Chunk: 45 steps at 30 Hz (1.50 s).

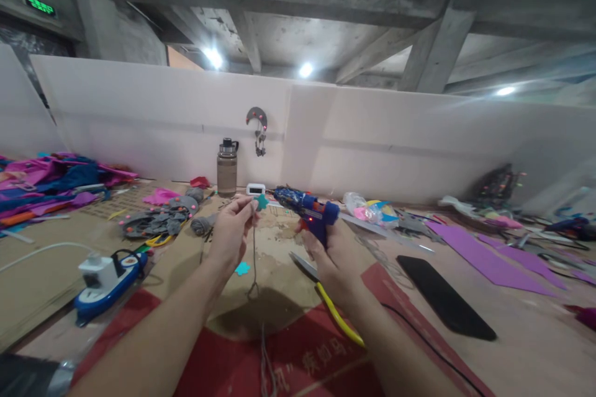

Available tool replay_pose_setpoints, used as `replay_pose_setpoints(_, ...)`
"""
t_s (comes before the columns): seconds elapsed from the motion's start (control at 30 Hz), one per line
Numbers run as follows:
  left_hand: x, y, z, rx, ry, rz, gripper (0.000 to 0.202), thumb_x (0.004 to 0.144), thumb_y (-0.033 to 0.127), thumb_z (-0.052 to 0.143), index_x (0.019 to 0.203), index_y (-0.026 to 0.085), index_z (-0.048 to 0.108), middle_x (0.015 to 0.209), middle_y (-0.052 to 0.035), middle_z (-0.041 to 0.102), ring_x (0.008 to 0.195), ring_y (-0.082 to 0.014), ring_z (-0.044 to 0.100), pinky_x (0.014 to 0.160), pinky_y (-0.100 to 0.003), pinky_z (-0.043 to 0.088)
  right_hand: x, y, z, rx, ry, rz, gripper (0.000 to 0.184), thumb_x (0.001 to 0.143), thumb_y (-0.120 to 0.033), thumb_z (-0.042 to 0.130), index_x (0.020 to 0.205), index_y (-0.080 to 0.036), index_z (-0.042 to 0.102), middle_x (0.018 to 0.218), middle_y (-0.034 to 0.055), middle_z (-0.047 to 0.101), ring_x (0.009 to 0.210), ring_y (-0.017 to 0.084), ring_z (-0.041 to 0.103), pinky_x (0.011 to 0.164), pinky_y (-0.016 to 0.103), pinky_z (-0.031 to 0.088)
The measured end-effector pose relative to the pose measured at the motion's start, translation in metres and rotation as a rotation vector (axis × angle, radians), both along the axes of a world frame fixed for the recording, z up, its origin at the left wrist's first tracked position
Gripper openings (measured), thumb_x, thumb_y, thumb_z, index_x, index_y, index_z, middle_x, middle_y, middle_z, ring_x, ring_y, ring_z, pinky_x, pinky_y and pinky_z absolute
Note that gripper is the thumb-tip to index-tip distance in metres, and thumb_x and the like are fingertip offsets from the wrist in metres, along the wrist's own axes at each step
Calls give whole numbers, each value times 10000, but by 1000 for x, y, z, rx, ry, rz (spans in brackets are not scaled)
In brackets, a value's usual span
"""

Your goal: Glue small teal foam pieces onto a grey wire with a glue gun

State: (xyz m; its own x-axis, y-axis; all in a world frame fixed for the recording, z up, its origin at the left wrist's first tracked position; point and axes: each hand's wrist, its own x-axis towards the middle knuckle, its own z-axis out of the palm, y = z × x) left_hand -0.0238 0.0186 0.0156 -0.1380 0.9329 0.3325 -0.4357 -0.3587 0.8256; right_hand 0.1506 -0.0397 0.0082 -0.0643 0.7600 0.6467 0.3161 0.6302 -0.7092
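Observation:
Pinched between the fingers of my left hand [235, 226] is a small teal felt star [262, 201]. A thin grey cord [254, 254] hangs down below those fingers. My right hand [330, 248] is wrapped round the handle of a blue glue gun [316, 214], whose dark, stained nozzle end points left toward the star, a short way apart from it. A red light glows on its body. On the cardboard beneath lies a second, bright turquoise star [242, 268]. Scissors [333, 304] with yellow handles lie partly hidden under my right hand and forearm.
A black phone [444, 298] lies at the right, near purple felt sheets [484, 254]. At the left sit a blue power strip [109, 288] and grey felt pieces [161, 217]. A water bottle [227, 167] stands by the white partition [177, 118], where a grey moon ornament [257, 121] hangs.

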Motion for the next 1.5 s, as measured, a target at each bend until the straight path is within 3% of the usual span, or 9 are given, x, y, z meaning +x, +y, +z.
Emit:
replay_pose_setpoints(0.2,1,-2,3,-12,-53,-32,239,625,261,715,803,127,629,632,5,580,544,-62,518,510,-164,384,-1,-2,0,32,-139,-73,199,857,-324,441,995,-213,532,881,54,590,762,184,535,692,317,417)
replay_pose_setpoints(0.4,1,-2,2,15,-43,-42,218,640,247,706,798,119,628,641,6,573,538,-55,515,509,-164,390,-4,0,-3,34,-183,-73,182,857,-310,438,988,-219,525,890,52,602,819,203,552,760,345,416)
replay_pose_setpoints(1.5,1,-3,1,27,-11,-45,167,658,239,689,757,117,632,672,8,561,520,-49,492,502,-176,388,-5,1,-5,45,-228,-89,195,868,-314,417,1010,-208,498,913,57,592,841,200,549,760,339,426)
